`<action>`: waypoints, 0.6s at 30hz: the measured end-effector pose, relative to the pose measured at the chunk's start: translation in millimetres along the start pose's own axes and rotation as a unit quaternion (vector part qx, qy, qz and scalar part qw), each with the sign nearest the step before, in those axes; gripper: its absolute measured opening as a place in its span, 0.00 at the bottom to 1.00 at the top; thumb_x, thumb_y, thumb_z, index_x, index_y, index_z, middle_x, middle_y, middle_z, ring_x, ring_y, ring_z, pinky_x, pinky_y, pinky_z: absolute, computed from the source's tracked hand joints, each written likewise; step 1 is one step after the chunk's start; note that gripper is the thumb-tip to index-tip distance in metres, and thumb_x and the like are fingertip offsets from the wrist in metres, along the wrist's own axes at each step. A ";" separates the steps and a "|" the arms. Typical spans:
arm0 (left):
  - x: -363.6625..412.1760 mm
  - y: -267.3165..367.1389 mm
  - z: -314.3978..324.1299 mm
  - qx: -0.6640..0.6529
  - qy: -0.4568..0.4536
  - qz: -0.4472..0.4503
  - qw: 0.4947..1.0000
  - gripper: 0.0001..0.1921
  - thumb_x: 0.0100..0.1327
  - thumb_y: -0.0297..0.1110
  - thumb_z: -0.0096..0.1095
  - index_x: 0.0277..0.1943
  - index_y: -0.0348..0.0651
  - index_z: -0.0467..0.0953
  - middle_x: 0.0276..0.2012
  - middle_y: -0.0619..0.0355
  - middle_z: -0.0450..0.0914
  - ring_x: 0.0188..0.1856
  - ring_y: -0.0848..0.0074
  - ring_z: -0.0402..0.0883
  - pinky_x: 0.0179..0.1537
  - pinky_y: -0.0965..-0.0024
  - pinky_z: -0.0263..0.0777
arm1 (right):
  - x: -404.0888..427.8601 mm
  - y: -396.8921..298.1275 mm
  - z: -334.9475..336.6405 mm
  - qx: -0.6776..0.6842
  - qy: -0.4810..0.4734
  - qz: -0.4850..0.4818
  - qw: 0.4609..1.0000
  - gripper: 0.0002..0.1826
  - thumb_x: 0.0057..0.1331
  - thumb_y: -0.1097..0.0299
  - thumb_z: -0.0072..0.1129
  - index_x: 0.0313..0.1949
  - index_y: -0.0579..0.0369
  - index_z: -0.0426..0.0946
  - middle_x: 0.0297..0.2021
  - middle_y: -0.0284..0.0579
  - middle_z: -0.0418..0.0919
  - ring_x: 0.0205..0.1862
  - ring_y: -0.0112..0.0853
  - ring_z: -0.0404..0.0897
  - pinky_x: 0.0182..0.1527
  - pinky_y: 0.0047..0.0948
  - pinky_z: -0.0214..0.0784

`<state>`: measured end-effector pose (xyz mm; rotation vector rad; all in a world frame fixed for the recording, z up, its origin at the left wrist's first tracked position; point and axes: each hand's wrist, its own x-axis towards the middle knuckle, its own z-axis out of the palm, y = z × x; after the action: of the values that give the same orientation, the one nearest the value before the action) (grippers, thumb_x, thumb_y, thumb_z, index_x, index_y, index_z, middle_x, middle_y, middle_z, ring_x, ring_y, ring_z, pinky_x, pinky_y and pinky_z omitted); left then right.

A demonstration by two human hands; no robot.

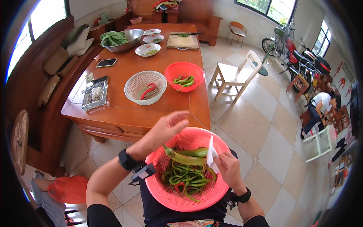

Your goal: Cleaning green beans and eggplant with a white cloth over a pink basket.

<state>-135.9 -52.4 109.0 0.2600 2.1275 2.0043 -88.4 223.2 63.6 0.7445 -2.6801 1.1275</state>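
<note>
A pink plastic colander (188, 205) rests on my lap. Many thin green chili peppers (190, 177) lie in it, with a red chili (179, 186) among them and two long green vegetables, probably eggplants (184, 158), on top. My right hand (227, 167) pinches a white cloth or tissue (211, 156) over the colander's right side. Above the far left rim, my left hand (173, 124) is raised with nothing in it, thumb and fingers apart. Beyond it on the wooden table (119, 113), a white colander (145, 74) holds one red chili (148, 91); a red colander (184, 68) holds several green chilies (183, 81).
Farther back stand a steel basin (133, 38) of leafy greens, small dishes (148, 49), and a cutting board (183, 42) bearing a knife (194, 33). A glass tray (95, 95) and phone (107, 63) lie left. A wooden chair (235, 73) stands right; a person (320, 107) sits beyond.
</note>
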 end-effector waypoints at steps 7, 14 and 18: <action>-46.2 -17.3 58.3 -0.150 -0.120 -0.056 0.980 0.38 0.65 0.23 0.53 0.72 0.39 0.40 0.63 0.46 0.64 0.60 0.69 0.69 0.61 0.68 0.63 | -4.1 -10.0 25.1 0.171 0.041 0.016 0.984 0.08 0.61 0.72 0.61 0.37 0.57 0.71 0.28 0.47 0.74 0.27 0.34 0.76 0.31 0.32 0.69; -70.6 -38.9 55.8 0.122 -0.067 0.029 0.990 0.20 0.64 0.23 0.54 0.59 0.29 0.67 0.50 0.49 0.76 0.54 0.70 0.74 0.58 0.69 0.64 | -8.9 -31.0 28.4 0.239 -0.003 -0.004 0.971 0.10 0.58 0.67 0.61 0.37 0.54 0.71 0.26 0.43 0.76 0.30 0.39 0.79 0.33 0.35 0.70; -62.0 -73.9 36.6 0.143 -0.146 -0.060 0.977 0.18 0.66 0.28 0.55 0.57 0.29 0.69 0.48 0.50 0.78 0.49 0.72 0.77 0.53 0.70 0.69 | -20.4 -32.5 20.2 0.303 0.076 -0.013 0.950 0.07 0.57 0.74 0.59 0.33 0.59 0.69 0.22 0.46 0.76 0.26 0.40 0.79 0.29 0.34 0.68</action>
<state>-65.3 -38.3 35.0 0.4308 2.1744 1.4874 -53.5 197.6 63.5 0.7241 -2.1858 1.9450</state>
